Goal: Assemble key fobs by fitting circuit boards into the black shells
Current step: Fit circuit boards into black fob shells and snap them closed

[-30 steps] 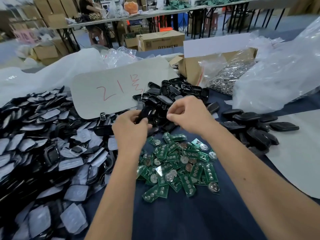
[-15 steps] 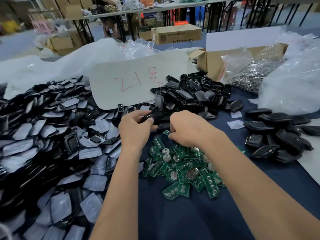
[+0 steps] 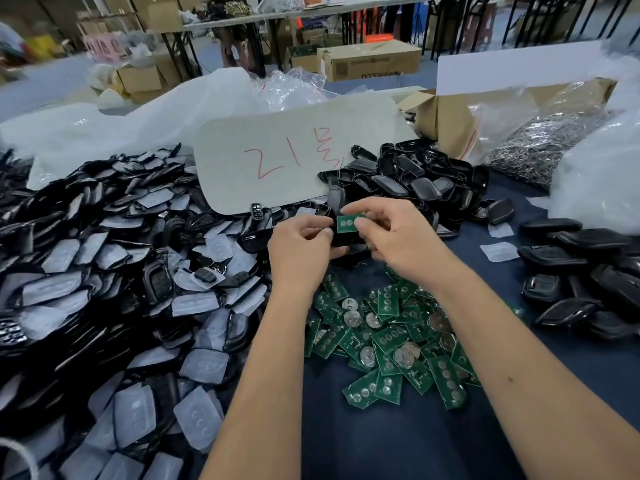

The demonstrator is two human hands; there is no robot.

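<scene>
A grey card (image 3: 294, 150) marked in red leans by an open cardboard box (image 3: 446, 123) of bagged metal rings (image 3: 540, 143).

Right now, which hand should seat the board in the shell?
Right. The right hand already pinches the green circuit board directly above the black shell, which the left hand holds from below. The left looks better kept steadying the shell.

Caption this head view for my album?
Right hand pinches a green circuit board over the black plastic shell in the left hand.
</scene>
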